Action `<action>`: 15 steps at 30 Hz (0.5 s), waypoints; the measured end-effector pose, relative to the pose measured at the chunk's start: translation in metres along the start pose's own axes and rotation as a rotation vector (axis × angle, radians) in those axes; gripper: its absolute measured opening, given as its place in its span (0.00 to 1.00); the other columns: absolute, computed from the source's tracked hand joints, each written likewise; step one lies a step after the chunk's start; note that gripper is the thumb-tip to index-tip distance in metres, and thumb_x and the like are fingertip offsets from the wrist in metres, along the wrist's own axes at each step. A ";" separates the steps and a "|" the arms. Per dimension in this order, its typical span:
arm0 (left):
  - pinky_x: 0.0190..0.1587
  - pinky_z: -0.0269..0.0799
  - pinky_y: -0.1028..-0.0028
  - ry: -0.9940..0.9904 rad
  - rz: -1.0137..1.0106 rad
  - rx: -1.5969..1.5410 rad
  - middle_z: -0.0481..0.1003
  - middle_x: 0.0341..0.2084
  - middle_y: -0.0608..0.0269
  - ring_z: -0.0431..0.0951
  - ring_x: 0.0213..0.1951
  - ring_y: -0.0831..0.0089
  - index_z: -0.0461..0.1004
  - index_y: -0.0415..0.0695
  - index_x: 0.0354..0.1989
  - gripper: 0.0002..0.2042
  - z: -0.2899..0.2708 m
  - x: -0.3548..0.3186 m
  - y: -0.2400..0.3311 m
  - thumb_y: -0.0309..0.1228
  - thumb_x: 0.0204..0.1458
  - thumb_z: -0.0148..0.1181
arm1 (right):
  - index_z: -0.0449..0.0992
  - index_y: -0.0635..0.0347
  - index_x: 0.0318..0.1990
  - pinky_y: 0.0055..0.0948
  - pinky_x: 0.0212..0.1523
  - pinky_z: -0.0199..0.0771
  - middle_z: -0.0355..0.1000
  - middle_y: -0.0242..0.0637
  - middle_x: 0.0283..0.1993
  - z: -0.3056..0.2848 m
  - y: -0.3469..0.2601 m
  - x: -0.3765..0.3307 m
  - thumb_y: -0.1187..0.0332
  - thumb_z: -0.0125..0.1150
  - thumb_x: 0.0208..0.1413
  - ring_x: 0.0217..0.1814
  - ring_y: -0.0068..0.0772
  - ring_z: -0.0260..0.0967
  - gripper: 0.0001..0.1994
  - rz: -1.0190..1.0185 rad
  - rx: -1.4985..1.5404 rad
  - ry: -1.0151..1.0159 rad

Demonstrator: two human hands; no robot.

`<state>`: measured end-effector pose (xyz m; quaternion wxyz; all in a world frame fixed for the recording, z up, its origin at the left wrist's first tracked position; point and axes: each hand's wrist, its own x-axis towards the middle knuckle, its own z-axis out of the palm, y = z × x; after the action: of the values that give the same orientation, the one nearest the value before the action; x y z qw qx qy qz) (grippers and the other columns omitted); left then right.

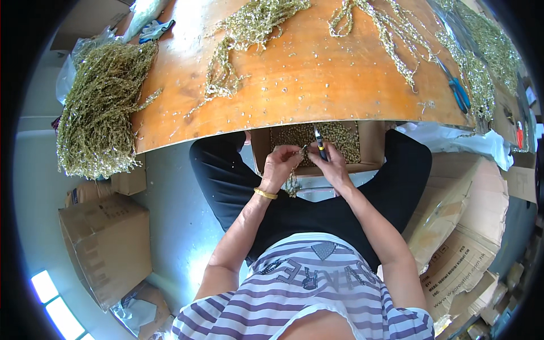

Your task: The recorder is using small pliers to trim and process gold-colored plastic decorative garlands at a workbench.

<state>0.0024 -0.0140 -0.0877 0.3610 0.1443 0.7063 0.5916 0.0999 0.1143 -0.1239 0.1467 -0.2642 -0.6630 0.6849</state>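
Head view, beaded sprig (pixel 293 182) partly hidden behind left hand (pixel 279 167), pinched there, hanging toward 6 o'clock over the lap, dark tool (pixel 320 144) gripped by right hand (pixel 334 165), pointed to 12 o'clock.

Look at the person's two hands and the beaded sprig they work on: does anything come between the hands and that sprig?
Nothing visible does. The left hand pinches the beaded sprig directly, and the right hand, holding a small tool, meets it above the open box on the lap.
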 end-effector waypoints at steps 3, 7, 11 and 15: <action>0.34 0.68 0.83 0.010 0.005 -0.153 0.73 0.27 0.67 0.71 0.31 0.83 0.72 0.36 0.38 0.09 0.002 -0.005 0.013 0.25 0.49 0.57 | 0.67 0.60 0.44 0.19 0.38 0.69 0.69 0.30 0.34 0.011 -0.032 -0.014 0.76 0.60 0.47 0.37 0.18 0.66 0.15 -0.008 0.170 -0.064; 0.37 0.67 0.83 -0.036 -0.032 -0.322 0.73 0.29 0.67 0.71 0.32 0.83 0.71 0.36 0.38 0.09 0.005 -0.011 0.027 0.25 0.50 0.56 | 0.67 0.60 0.44 0.18 0.36 0.70 0.67 0.29 0.33 0.016 -0.048 -0.018 0.78 0.59 0.46 0.34 0.17 0.65 0.16 -0.013 0.248 0.025; 0.38 0.67 0.83 -0.047 0.044 -0.261 0.73 0.30 0.67 0.71 0.33 0.84 0.70 0.37 0.37 0.07 0.007 -0.015 0.035 0.23 0.50 0.55 | 0.67 0.60 0.46 0.17 0.39 0.66 0.65 0.26 0.33 0.010 -0.062 -0.020 0.79 0.59 0.46 0.35 0.16 0.63 0.18 0.038 0.269 0.031; 0.39 0.68 0.83 -0.044 0.092 -0.305 0.73 0.30 0.67 0.71 0.33 0.84 0.70 0.37 0.36 0.07 0.006 -0.018 0.041 0.20 0.48 0.56 | 0.67 0.60 0.47 0.19 0.41 0.65 0.66 0.28 0.35 0.006 -0.082 -0.027 0.75 0.58 0.48 0.37 0.17 0.63 0.17 0.155 0.382 0.056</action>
<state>0.0094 -0.0101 -0.0432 0.3665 0.1328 0.5929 0.7047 0.1065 0.1007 -0.0385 0.1594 -0.3008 -0.4945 0.7998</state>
